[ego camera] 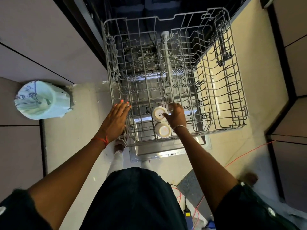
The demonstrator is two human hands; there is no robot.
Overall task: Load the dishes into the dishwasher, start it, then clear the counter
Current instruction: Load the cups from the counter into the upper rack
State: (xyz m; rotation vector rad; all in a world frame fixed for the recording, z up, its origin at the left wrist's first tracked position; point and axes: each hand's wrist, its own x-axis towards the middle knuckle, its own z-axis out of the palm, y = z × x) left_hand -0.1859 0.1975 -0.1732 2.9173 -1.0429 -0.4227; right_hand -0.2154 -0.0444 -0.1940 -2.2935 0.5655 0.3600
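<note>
The pulled-out wire dishwasher rack [221, 97] carries two pale cups, both upside down, in a row near the middle of its front part. The near cup [163, 130] sits by the front rim, and the far cup [158, 114] is just behind it. On the pale floor [74, 133] a lined waste bin [43, 100] stands left of the rack. An orange cable [245, 155] trails to the right.

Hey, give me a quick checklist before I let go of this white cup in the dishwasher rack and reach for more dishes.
1. Farther white ceramic cup upside down in the grey wire rack: ok.
2. Nearer white ceramic cup upside down beside it: ok.
3. Farther cup seated steadily on the wires: cannot tell.
4. Right hand off the farther cup: not ok, it grips it.
5. Left hand flat on the rack's rim: ok.
</note>
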